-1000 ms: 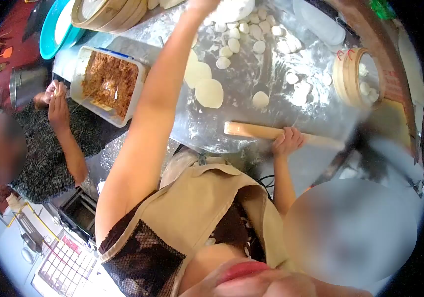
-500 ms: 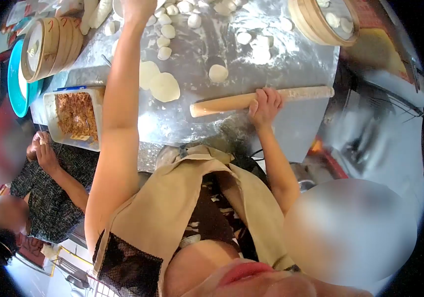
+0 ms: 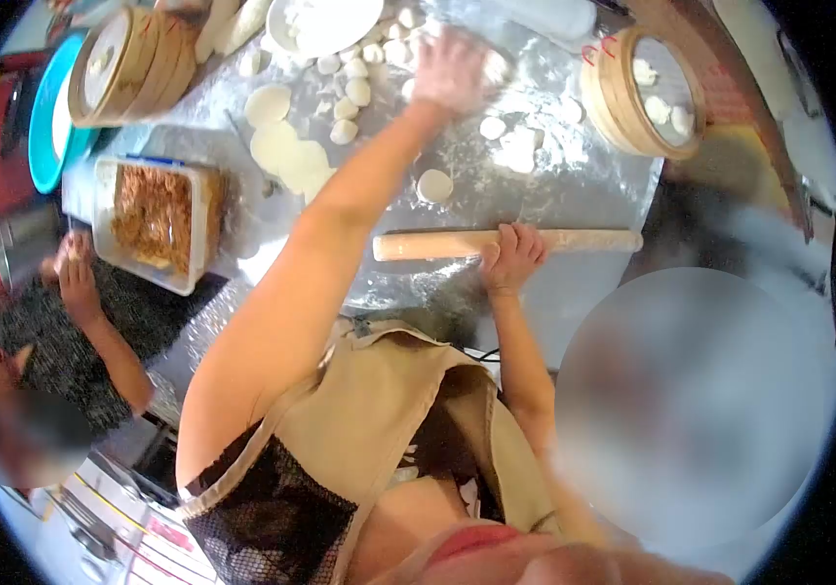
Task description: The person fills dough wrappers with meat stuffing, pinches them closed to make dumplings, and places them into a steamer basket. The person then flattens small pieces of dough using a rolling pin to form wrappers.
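My right hand [image 3: 515, 255] is wrapped round the middle of a wooden rolling pin [image 3: 427, 245], which lies crosswise near the table's front edge. My left hand [image 3: 452, 73] reaches far over the floury metal table; motion blurs it, but its fingers look spread, with small dough balls [image 3: 357, 93] just left of it. A flattened dough round [image 3: 434, 185] sits between that hand and the pin. Thin rolled wrappers [image 3: 286, 156] overlap to the left, partly behind my left forearm.
Bamboo steamers stand at the back left [image 3: 150, 63] and right [image 3: 622, 93], the right one holding dumplings. A filling tub [image 3: 201, 229], teal basin [image 3: 50, 112] and white bowl [image 3: 325, 21] are on the left. Another person's hands [image 3: 75, 273] work at lower left.
My left hand has moved from the far end, by the white bowl, rightward over the floured table. The rolling pin now lies more level, still in my right hand. The whole view has shifted somewhat.
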`<act>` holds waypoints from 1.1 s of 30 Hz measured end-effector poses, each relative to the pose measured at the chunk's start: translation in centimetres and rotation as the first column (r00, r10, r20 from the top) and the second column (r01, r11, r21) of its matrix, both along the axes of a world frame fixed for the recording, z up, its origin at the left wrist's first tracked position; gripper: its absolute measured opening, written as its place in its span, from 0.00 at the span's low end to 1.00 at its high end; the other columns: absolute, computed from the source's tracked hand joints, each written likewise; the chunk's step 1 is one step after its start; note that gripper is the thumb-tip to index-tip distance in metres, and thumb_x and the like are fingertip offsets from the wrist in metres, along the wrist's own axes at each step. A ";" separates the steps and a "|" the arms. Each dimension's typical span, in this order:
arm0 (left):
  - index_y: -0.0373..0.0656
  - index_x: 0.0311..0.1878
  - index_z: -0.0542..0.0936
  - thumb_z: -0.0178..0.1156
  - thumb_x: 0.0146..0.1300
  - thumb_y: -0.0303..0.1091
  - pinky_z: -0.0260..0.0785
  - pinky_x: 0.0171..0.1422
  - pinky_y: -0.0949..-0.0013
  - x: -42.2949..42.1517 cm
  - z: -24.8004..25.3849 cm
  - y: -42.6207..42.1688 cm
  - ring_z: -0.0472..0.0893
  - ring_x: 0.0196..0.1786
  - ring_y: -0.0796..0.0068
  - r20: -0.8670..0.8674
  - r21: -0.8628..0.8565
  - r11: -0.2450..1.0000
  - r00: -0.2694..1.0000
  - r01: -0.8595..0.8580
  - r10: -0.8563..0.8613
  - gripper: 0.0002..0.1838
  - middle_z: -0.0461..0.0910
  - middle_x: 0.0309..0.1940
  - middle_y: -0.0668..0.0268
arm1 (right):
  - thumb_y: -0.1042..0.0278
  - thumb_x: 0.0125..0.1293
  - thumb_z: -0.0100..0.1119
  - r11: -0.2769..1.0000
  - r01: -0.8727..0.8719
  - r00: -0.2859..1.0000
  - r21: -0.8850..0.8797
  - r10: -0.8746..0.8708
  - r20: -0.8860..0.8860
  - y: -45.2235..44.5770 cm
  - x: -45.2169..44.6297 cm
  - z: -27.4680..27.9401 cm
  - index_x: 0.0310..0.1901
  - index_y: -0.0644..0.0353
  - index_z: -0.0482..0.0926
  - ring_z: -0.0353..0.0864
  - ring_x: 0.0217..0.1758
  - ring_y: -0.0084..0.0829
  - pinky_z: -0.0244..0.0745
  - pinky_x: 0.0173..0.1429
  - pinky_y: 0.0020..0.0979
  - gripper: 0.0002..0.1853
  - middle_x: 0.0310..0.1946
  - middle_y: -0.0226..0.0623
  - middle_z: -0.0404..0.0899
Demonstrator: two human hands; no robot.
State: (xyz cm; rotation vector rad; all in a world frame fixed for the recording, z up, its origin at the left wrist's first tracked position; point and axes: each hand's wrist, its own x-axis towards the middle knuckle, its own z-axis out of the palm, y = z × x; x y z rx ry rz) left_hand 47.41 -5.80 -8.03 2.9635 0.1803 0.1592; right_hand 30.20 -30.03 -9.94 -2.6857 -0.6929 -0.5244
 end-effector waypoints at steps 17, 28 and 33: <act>0.58 0.69 0.57 0.49 0.59 0.62 0.42 0.71 0.41 -10.6 0.3 -2.1 0.54 0.70 0.46 0.190 -0.307 0.946 0.980 0.107 -0.049 0.37 0.53 0.68 0.50 | 0.54 0.58 0.44 0.998 0.033 0.996 0.044 -0.029 -0.086 0.1 -0.2 0.2 0.42 0.52 0.75 0.66 0.55 0.42 0.53 0.62 0.48 0.16 0.45 0.36 0.71; 0.60 0.67 0.62 0.46 0.67 0.46 0.45 0.73 0.45 -9.3 1.7 2.5 0.55 0.72 0.57 0.247 0.171 0.975 0.952 0.141 -0.180 0.25 0.55 0.70 0.63 | 0.56 0.53 0.51 0.996 0.038 0.996 0.077 -0.031 -0.086 0.1 -0.3 0.5 0.40 0.52 0.74 0.66 0.54 0.39 0.56 0.60 0.46 0.15 0.44 0.35 0.69; 0.54 0.66 0.64 0.52 0.62 0.36 0.48 0.72 0.47 -12.1 2.4 -4.3 0.62 0.67 0.61 0.033 -0.049 0.577 0.579 0.815 -0.815 0.27 0.64 0.65 0.63 | 0.54 0.51 0.53 0.996 0.042 0.997 0.082 -0.036 -0.071 -0.1 -0.3 0.1 0.40 0.51 0.74 0.66 0.54 0.39 0.55 0.60 0.47 0.16 0.44 0.34 0.69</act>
